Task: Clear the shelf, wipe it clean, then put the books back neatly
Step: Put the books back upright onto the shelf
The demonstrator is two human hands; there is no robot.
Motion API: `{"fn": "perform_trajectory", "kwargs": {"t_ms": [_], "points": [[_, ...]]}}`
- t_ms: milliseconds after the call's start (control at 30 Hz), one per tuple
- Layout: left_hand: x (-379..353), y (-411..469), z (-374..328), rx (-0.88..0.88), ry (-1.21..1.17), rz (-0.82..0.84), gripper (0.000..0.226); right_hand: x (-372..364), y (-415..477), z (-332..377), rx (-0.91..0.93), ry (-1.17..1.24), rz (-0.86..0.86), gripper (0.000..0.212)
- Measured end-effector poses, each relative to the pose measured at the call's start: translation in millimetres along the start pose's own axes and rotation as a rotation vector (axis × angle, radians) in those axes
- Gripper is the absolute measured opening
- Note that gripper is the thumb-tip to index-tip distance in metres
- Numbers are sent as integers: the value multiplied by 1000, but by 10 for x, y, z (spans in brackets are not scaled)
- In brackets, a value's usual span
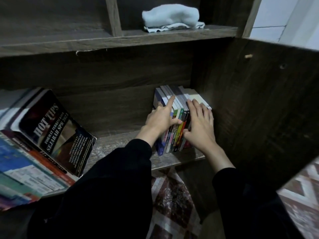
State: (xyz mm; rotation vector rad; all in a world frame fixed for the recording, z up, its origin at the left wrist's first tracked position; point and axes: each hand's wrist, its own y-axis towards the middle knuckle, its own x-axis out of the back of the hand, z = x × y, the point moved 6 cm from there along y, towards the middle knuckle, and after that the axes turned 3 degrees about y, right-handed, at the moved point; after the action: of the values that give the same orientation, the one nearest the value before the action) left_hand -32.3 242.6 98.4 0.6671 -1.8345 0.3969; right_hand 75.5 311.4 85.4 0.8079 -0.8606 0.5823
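A row of several upright books (178, 135) stands at the right end of the dark wooden shelf (112, 144), against the side wall. My left hand (161, 118) lies on the left side of the row, index finger stretched along the top edges, thumb across the spines and other fingers behind the leftmost book. My right hand (200, 121) rests flat on the right part of the row, fingers straight, thumb touching the spines. A light blue folded cloth (172, 17) lies on the shelf above.
A leaning pile of larger books (34, 152), topped by a black "HOT TIPS" book (55, 131), fills the shelf's left end. The cabinet's side panel (259, 109) stands close on the right. A patterned mat (172, 204) covers the floor below.
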Motion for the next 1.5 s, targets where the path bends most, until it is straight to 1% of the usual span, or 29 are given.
{"fn": "perform_trajectory", "kwargs": {"t_ms": [100, 200, 267, 433, 600, 667, 700, 767, 833, 900, 967, 1000, 1067, 1133, 1233, 1300, 1367, 1433, 1500], "points": [[-13, -25, 40, -26, -51, -43, 100, 17, 2, 17, -5, 51, -17, 90], [-3, -68, 125, -37, -216, -81, 106, 35, 1, 53, -16, 155, -65, 85], [17, -100, 158, -35, -286, -90, 108, 64, 0, 69, -57, 235, -105, 83], [34, -105, 200, -36, -329, -91, 111, 131, -26, 140, -108, 321, -211, 77], [23, -151, 280, -16, -369, -48, 113, 129, -90, 297, -28, 299, -255, 72], [69, -265, 363, 5, -368, -63, 107, 143, -149, 390, 2, 292, -326, 68], [122, -353, 410, 11, -355, -94, 100, 154, -185, 446, 19, 276, -380, 65], [288, -609, 553, 27, -303, -205, 79, 155, -257, 607, 58, 252, -473, 61], [529, -931, 774, 67, -226, -357, 60, 87, -300, 831, 92, 299, -496, 60], [833, -1291, 1055, 104, -68, -557, 48, -44, -327, 1153, 138, 373, -465, 61], [1136, -1648, 1362, 130, 139, -761, 43, -205, -358, 1578, 220, 448, -404, 61], [1269, -1823, 1527, 159, 216, -837, 44, -288, -374, 1812, 266, 484, -366, 61], [1484, -2133, 1848, 252, 310, -902, 50, -429, -401, 2266, 335, 542, -279, 63], [1636, -2382, 2122, 357, 381, -881, 54, -543, -420, 2683, 391, 571, -164, 67], [1727, -2603, 2420, 506, 410, -736, 60, -680, -483, 3207, 489, 533, 60, 75], [1743, -2661, 2519, 542, 411, -666, 67, -787, -535, 3463, 531, 482, 244, 80], [1762, -2670, 2552, 534, 416, -648, 69, -872, -563, 3606, 521, 453, 375, 87], [1799, -2663, 2560, 519, 412, -662, 68, -909, -555, 3650, 477, 480, 419, 91], [1812, -2655, 2550, 504, 403, -680, 67, -935, -530, 3630, 432, 533, 422, 94]]}}
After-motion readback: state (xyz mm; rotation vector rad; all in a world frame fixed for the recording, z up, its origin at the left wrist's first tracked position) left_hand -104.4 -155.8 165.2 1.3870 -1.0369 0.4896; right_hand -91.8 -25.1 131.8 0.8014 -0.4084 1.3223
